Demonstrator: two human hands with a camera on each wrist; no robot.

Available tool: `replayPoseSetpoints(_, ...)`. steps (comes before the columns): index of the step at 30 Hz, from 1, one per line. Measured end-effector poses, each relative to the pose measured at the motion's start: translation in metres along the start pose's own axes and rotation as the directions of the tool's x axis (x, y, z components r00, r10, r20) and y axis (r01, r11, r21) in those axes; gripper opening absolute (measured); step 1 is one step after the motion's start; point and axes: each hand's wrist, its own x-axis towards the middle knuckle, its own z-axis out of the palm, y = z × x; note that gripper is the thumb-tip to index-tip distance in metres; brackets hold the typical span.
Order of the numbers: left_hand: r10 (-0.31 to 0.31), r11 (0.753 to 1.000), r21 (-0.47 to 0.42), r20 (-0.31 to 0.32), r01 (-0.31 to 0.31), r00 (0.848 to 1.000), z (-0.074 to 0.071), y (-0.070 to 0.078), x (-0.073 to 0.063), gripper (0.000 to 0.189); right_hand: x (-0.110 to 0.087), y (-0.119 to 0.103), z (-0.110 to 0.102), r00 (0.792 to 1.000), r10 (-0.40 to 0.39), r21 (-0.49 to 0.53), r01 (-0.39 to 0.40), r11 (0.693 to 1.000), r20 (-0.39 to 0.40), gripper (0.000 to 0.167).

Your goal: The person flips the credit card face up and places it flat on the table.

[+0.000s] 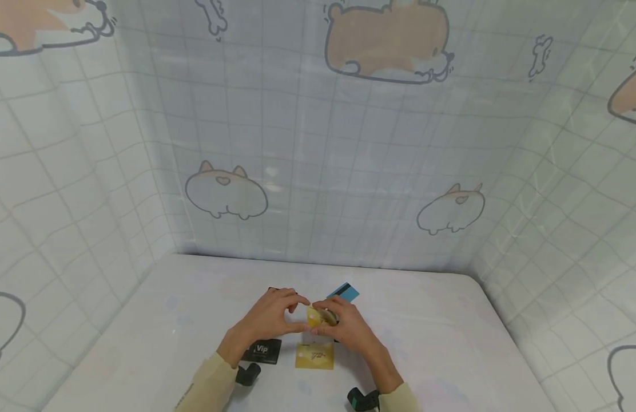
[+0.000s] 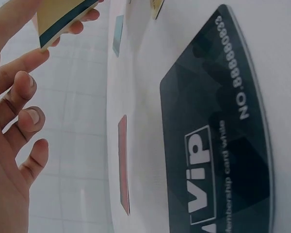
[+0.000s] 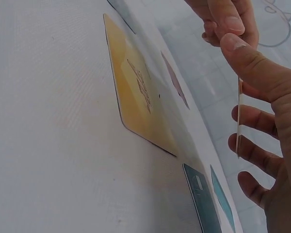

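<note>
A gold card (image 1: 314, 317) is held up between the two hands over the table. In the left wrist view the card (image 2: 63, 22) shows a dark stripe along its edge. My left hand (image 1: 270, 316) has thumb and index finger at the card's near side, the other fingers loosely curled. From the other side, my right hand (image 1: 349, 326) grips it between thumb and fingers; the right wrist view shows the card (image 3: 239, 119) edge-on. Below the hands lie a second gold card (image 1: 314, 356) with a signature-like scrawl and a black Vip card (image 1: 263, 351).
Beyond the right hand lies a blue card (image 1: 347, 292) with a dark stripe. A red card (image 2: 123, 165) is flat on the white table (image 1: 426, 332). Partly under the right hand is a dark card (image 3: 201, 194). Patterned curtains (image 1: 318, 171) surround the table's back and sides.
</note>
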Motion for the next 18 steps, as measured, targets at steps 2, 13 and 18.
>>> replayPoseSetpoints(2, 0.007, 1.000, 0.003, -0.010, -0.007, 1.000, -0.0002, 0.0003, -0.0001, 0.060, -0.0007, -0.0005, 0.0000, 1.000, 0.002, -0.015, -0.002, 1.000, -0.004, 0.058)
replayPoseSetpoints(13, 0.044, 0.998, 0.052, -0.046, -0.042, 0.998, -0.0019, 0.0037, -0.0047, 0.052, -0.0053, -0.0021, 0.0002, 1.000, -0.029, -0.099, 0.028, 0.995, -0.007, 0.059)
replayPoseSetpoints(18, 0.007, 0.999, 0.047, -0.028, -0.006, 1.000, -0.0038, 0.0069, -0.0092, 0.049, -0.0085, -0.0014, 0.0000, 1.000, -0.027, -0.115, 0.028, 0.993, 0.012, 0.057)
